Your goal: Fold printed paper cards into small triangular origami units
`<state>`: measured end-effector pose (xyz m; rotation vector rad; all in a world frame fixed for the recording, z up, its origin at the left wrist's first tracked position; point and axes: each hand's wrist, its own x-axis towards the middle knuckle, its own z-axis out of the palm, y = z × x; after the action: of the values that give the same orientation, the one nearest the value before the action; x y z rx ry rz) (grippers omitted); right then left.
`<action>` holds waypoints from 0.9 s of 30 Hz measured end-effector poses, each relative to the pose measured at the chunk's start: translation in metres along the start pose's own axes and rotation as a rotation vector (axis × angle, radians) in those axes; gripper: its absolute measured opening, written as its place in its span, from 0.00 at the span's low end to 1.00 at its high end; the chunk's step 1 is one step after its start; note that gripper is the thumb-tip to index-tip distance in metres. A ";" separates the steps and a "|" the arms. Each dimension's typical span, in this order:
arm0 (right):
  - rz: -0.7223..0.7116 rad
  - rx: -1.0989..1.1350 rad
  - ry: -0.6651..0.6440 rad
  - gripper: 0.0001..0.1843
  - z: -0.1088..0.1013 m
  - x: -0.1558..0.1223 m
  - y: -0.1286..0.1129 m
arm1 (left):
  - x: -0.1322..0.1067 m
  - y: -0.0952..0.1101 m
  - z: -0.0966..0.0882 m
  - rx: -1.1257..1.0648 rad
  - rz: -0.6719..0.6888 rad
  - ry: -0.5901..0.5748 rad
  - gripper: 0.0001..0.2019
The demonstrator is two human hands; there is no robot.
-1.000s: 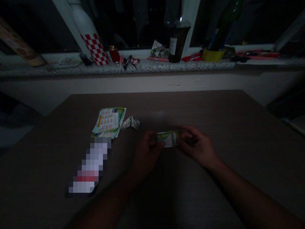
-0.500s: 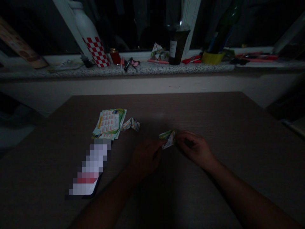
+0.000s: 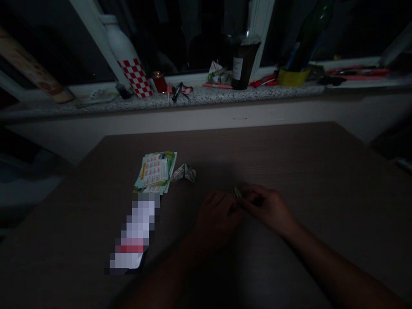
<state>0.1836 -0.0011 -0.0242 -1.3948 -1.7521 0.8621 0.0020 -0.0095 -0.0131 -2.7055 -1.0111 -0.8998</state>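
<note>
A small folded piece of printed paper (image 3: 237, 192) is pinched between my two hands above the dark table (image 3: 283, 148); mostly its thin edge shows. My right hand (image 3: 268, 207) grips it from the right, thumb and forefinger pressed together. From the left, my left hand (image 3: 219, 214) closes around it and hides much of it, its fingers bent and dim in the shadow. To the left of my hands stands another folded paper piece (image 3: 184, 172), with pointed flaps. Beside that lies a stack of printed paper slips (image 3: 155, 171).
A phone (image 3: 137, 231) with a blurred-out screen lies at the left, near my left forearm. Along the stone windowsill (image 3: 206, 98) behind the table stand a red-checked white bottle (image 3: 133, 68), a small red jar (image 3: 159, 81), a dark cup (image 3: 243, 64) and a green bottle (image 3: 304, 43).
My left hand has moved right, against my right hand. The paper has turned from showing its printed face to showing mostly an edge. The view has shifted slightly.
</note>
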 end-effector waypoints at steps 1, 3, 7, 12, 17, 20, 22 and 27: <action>0.006 0.003 -0.008 0.15 0.000 0.000 0.001 | 0.000 0.001 0.001 0.002 0.006 0.002 0.07; 0.010 0.000 -0.022 0.15 -0.002 0.000 0.001 | -0.001 0.002 0.002 -0.004 0.007 0.015 0.07; -0.014 -0.027 0.001 0.22 -0.007 0.000 -0.002 | -0.001 0.000 0.003 -0.062 0.005 -0.005 0.06; -0.082 -0.036 0.017 0.17 -0.008 0.000 0.004 | -0.002 -0.009 0.001 -0.174 -0.005 -0.232 0.07; -0.193 -0.208 -0.063 0.10 -0.010 0.005 0.013 | -0.007 -0.020 -0.004 -0.260 -0.036 -0.342 0.07; -0.243 -0.357 -0.140 0.08 -0.015 0.009 0.012 | -0.006 -0.024 -0.010 -0.280 -0.039 -0.367 0.08; -0.278 -0.415 -0.175 0.07 -0.018 0.010 0.010 | -0.003 -0.026 -0.014 -0.306 -0.049 -0.393 0.08; -0.330 -0.440 -0.201 0.09 -0.017 0.007 0.004 | 0.001 -0.032 -0.022 -0.443 -0.081 -0.481 0.08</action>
<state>0.1994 0.0074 -0.0180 -1.2559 -2.3501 0.4650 -0.0285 0.0091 0.0020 -3.3868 -1.1123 -0.5366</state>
